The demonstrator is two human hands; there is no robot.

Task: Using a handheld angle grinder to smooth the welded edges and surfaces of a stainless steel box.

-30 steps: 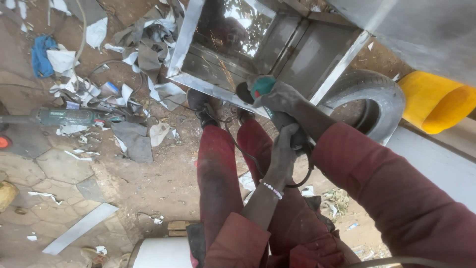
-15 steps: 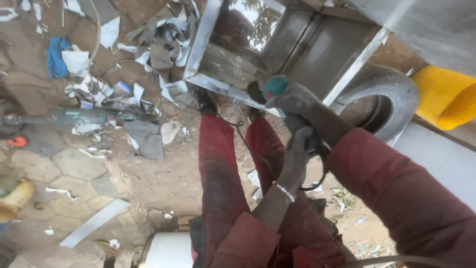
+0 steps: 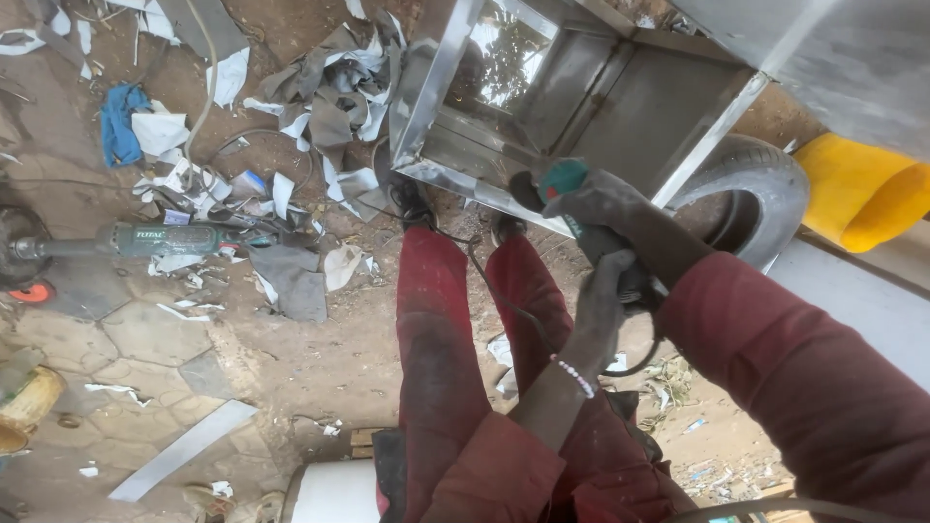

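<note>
Both my hands hold a teal and black angle grinder (image 3: 562, 177). My right hand (image 3: 605, 203) wraps its front, close to the head. My left hand (image 3: 610, 281), with a bead bracelet on the wrist, grips the rear body. The grinder's disc rests at the lower edge of a shiny steel box frame (image 3: 426, 97) just past my knees. A dark cord hangs from the tool across my red trousers.
A black tyre (image 3: 765, 184) lies under the frame, with a yellow container (image 3: 862, 189) to its right. On the dirt at the left lie a second power tool (image 3: 165, 239), a blue cloth (image 3: 118, 121), sheet-metal scraps (image 3: 329, 87) and a flat metal strip (image 3: 184, 450).
The view has drifted, so everything sits further right and lower in the picture. Both hands keep the same hold on the grinder at the frame's edge.
</note>
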